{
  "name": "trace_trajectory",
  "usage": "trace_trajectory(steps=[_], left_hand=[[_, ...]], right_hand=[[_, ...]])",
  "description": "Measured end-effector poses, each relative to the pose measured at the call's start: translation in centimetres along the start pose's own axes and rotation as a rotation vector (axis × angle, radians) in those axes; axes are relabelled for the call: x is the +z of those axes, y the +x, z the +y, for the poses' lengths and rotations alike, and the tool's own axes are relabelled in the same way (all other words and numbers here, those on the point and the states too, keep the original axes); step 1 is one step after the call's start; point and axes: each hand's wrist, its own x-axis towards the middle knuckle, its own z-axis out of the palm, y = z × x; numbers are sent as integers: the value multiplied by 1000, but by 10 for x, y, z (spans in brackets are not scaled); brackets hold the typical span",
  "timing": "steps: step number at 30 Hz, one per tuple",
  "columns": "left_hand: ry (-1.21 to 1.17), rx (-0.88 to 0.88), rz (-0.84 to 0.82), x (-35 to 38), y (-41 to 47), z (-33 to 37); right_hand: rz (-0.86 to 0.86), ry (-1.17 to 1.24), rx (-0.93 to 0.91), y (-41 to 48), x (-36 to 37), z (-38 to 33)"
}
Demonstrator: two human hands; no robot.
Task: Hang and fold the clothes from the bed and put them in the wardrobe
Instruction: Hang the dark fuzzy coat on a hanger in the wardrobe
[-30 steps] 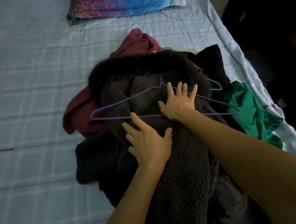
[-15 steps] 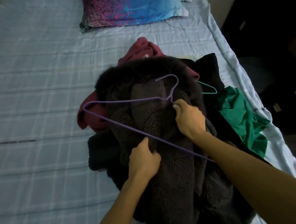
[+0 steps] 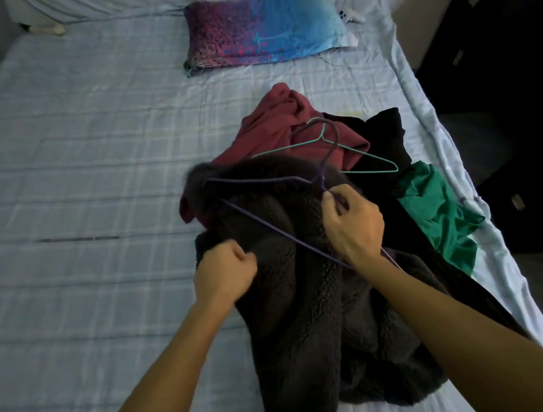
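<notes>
A dark fleece jacket (image 3: 297, 306) lies on the bed (image 3: 72, 197), partly lifted. My left hand (image 3: 224, 274) grips the jacket's left edge in a fist. My right hand (image 3: 351, 223) pinches a purple wire hanger (image 3: 257, 214) near its neck, above the jacket; the hanger's left shoulder reaches toward the jacket's furry collar. Behind the jacket lie a maroon garment (image 3: 273, 122), a black garment (image 3: 388, 135), a green garment (image 3: 440, 214) and a teal wire hanger (image 3: 360, 159).
A colourful pillow (image 3: 264, 30) lies at the head of the bed. Dark furniture (image 3: 517, 87) stands to the right of the bed. The checked sheet stretches bare to the left of the clothes pile.
Both hands went from flat on the jacket to gripping. The right hand lifted and tilted the purple hanger; the left hand bunched the jacket's edge and pulled it. The teal hanger came into full view.
</notes>
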Motion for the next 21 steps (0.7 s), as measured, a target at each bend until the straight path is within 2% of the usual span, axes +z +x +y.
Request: trace_trajectory(steps=[2, 3, 8, 12, 14, 16, 18, 21], left_hand=[[-255, -98, 227, -4, 17, 11], [-288, -99, 271, 0, 24, 18], [-172, 15, 231, 47, 44, 80], [-342, 61, 397, 65, 65, 125], [-169, 196, 433, 67, 84, 134], [144, 311, 320, 68, 107, 135], [431, 335, 113, 69, 128, 131], [574, 288, -231, 73, 140, 121]], right_hand=[[40, 27, 46, -2, -5, 4], [60, 43, 53, -3, -6, 6], [220, 130, 64, -1, -16, 28], [291, 123, 106, 10, -24, 54], [314, 99, 126, 16, -26, 66], [307, 97, 155, 19, -28, 74], [282, 92, 172, 17, -29, 79], [270, 84, 158, 12, -31, 81]])
